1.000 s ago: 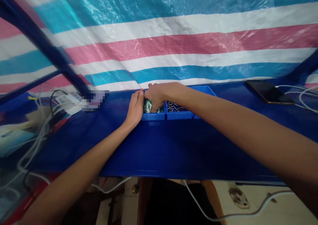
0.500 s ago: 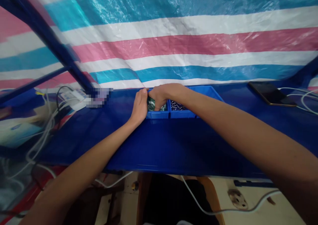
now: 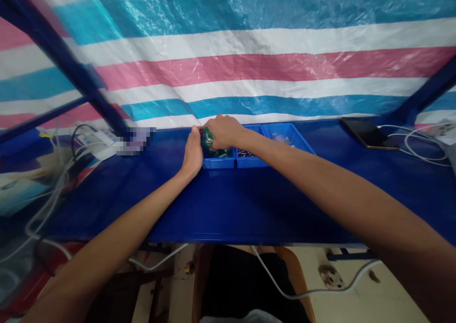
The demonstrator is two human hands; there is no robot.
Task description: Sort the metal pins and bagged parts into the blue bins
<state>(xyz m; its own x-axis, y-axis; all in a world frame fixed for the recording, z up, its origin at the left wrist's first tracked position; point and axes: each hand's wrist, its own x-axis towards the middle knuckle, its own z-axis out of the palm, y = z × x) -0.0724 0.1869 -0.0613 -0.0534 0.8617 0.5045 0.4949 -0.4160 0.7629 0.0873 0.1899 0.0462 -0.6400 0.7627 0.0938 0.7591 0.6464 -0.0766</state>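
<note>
A row of blue plastic bins (image 3: pixel 218 164) stands at the back of the blue table. My left hand (image 3: pixel 193 151) lies flat along the outer wall of the leftmost bin, fingers stretched out. Over that same bin my right hand (image 3: pixel 225 130) reaches across from the right, its fingers closed around a shiny green piece (image 3: pixel 208 136); its exact kind is unclear. More small green pieces (image 3: pixel 223 153) lie in this bin, partly covered by the hand. Small dark and silvery screw-like parts (image 3: pixel 245 153) fill the middle bin, half hidden under my right forearm.
The right-hand bin holds a clear plastic bag (image 3: pixel 280 138). A black phone (image 3: pixel 370 134) with white cables (image 3: pixel 409 137) lies further right. Papers (image 3: pixel 101 145) and cables are at the left. Blue frame posts (image 3: pixel 76 73) and a striped tarp (image 3: pixel 249 69) stand behind the table.
My right hand has risen slightly from inside the left bin, with a green piece now showing at its fingers. My left hand stays by the bin's side. The view has shifted slightly right.
</note>
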